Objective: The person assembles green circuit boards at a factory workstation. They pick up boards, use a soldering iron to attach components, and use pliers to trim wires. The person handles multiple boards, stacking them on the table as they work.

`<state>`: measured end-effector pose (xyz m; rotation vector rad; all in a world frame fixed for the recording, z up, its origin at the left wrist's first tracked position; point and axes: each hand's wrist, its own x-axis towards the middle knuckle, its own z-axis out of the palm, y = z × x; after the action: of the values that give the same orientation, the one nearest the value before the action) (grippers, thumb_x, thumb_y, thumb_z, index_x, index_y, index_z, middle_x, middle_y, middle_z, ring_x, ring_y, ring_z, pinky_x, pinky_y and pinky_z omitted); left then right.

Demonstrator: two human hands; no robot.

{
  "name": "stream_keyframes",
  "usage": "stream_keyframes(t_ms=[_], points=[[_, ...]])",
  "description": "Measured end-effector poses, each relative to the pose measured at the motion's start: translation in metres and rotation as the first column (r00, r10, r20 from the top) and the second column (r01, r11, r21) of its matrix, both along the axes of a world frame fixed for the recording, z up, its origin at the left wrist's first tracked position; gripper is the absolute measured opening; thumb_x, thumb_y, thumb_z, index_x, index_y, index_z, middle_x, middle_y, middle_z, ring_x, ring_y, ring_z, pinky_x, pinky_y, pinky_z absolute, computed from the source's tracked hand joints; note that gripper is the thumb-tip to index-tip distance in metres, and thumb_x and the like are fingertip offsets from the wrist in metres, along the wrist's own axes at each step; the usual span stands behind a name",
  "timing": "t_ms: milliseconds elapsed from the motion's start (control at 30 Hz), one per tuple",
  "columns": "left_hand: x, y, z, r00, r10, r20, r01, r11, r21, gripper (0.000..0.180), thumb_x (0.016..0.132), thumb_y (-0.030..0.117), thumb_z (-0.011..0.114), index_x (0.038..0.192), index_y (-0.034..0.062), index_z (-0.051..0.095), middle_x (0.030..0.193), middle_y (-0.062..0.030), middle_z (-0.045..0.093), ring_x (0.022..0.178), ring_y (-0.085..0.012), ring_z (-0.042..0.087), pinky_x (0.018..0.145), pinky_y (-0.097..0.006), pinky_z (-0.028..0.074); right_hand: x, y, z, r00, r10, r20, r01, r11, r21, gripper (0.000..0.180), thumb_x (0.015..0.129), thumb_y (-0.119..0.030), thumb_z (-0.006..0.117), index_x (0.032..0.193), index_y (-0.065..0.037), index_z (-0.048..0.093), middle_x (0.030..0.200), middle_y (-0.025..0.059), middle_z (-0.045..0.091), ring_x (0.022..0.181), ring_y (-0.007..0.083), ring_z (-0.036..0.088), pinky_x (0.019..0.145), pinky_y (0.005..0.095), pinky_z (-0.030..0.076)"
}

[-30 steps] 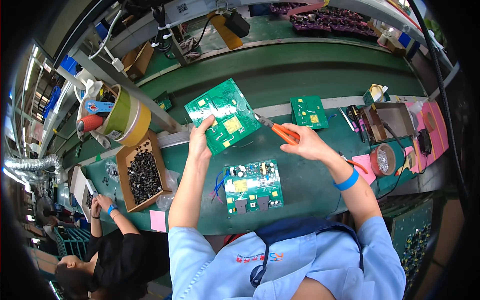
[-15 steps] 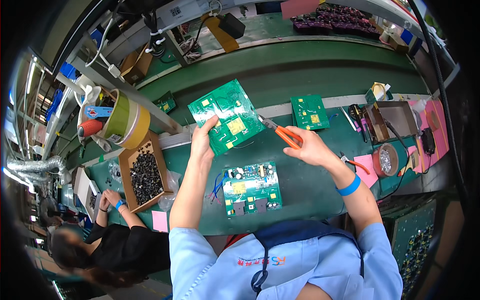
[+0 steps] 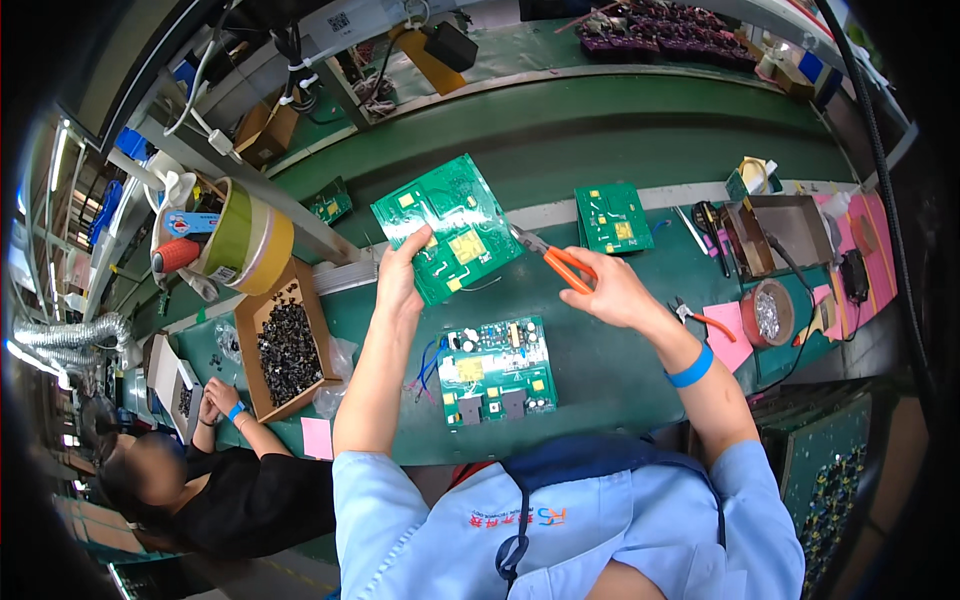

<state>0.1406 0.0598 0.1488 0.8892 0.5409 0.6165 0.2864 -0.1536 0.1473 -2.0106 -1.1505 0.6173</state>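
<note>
My left hand [image 3: 403, 265] grips a green circuit board [image 3: 455, 215] by its near left edge, holding it raised and tilted above the bench. Orange-handled cutting pliers [image 3: 566, 268] are held in my right hand [image 3: 612, 290], their jaws at the board's right edge. Whether the jaws touch the board or a lead on it, I cannot tell. Below my hands, a second circuit board [image 3: 500, 372] lies component side up, with blue wires at its left. A third circuit board [image 3: 613, 218] lies farther back on the right.
A cardboard box [image 3: 290, 345] of small black parts stands left, beside a co-worker's hands [image 3: 215, 400]. To the right are another pair of pliers [image 3: 703, 318], a pink sheet [image 3: 725, 340], a round tub [image 3: 768, 312] of metal bits and an open brown box [image 3: 790, 235].
The whole view has shifted slightly. My hands keep the same hold on the board and the pliers, with the jaws still at the board's right edge.
</note>
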Motion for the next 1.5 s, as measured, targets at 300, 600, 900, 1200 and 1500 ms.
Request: stream_keyframes(t_ms=[300, 600, 900, 1200, 1500], points=[[-0.003, -0.001, 0.006, 1.0, -0.016, -0.008, 0.016, 0.999, -0.029, 0.027, 0.073, 0.008, 0.055, 0.098, -0.0011, 0.048, 0.092, -0.0116, 0.056, 0.08, -0.0212, 0.057, 0.07, -0.034, 0.049, 0.003, -0.002, -0.013, 0.963, 0.091, -0.254, -0.069, 0.993, 0.096, 0.058, 0.063, -0.029, 0.064, 0.11, -0.003, 0.044, 0.088, 0.012, 0.054, 0.077, 0.0198, 0.052, 0.071, 0.0285, 0.04], [-0.005, -0.004, 0.006, 1.0, -0.024, 0.006, 0.024, 0.998, -0.051, 0.028, 0.074, 0.008, 0.055, 0.099, -0.0007, 0.048, 0.092, -0.0114, 0.056, 0.081, -0.0214, 0.057, 0.07, -0.034, 0.049, 0.001, -0.006, -0.011, 0.975, 0.073, -0.21, -0.058, 0.996, 0.073, 0.058, 0.063, -0.031, 0.064, 0.11, -0.003, 0.045, 0.089, 0.0128, 0.055, 0.079, 0.0213, 0.053, 0.071, 0.0295, 0.04], [-0.008, -0.004, 0.007, 0.985, -0.069, 0.157, 0.089, 0.988, -0.123, 0.047, 0.08, 0.041, 0.044, 0.109, 0.0039, 0.043, 0.104, -0.0087, 0.051, 0.093, -0.0204, 0.051, 0.08, -0.036, 0.042, -0.004, -0.007, -0.007, 0.968, 0.045, -0.248, -0.036, 0.999, 0.04, 0.057, 0.063, -0.03, 0.063, 0.109, -0.002, 0.045, 0.084, 0.0123, 0.055, 0.075, 0.0205, 0.052, 0.069, 0.029, 0.04], [-0.006, -0.007, 0.001, 0.973, -0.035, 0.228, 0.066, 0.99, -0.128, 0.049, 0.082, 0.045, 0.036, 0.111, 0.0048, 0.041, 0.107, -0.0085, 0.049, 0.096, -0.0207, 0.049, 0.081, -0.036, 0.041, -0.007, -0.009, -0.006, 0.997, -0.052, -0.06, 0.055, 0.997, 0.048, 0.06, 0.06, -0.027, 0.064, 0.111, -0.004, 0.044, 0.084, 0.0104, 0.052, 0.074, 0.0198, 0.05, 0.067, 0.0297, 0.039], [-0.006, -0.024, 0.021, 0.971, 0.038, 0.235, -0.03, 0.999, -0.036, 0.05, 0.082, 0.045, 0.037, 0.112, 0.0045, 0.039, 0.109, -0.0087, 0.047, 0.098, -0.0212, 0.048, 0.081, -0.036, 0.042, -0.002, -0.011, -0.01, 0.879, -0.187, 0.439, 0.134, 0.98, 0.15, 0.06, 0.059, -0.02, 0.065, 0.112, -0.004, 0.042, 0.091, 0.0103, 0.047, 0.088, 0.0249, 0.044, 0.079, 0.0344, 0.03]])
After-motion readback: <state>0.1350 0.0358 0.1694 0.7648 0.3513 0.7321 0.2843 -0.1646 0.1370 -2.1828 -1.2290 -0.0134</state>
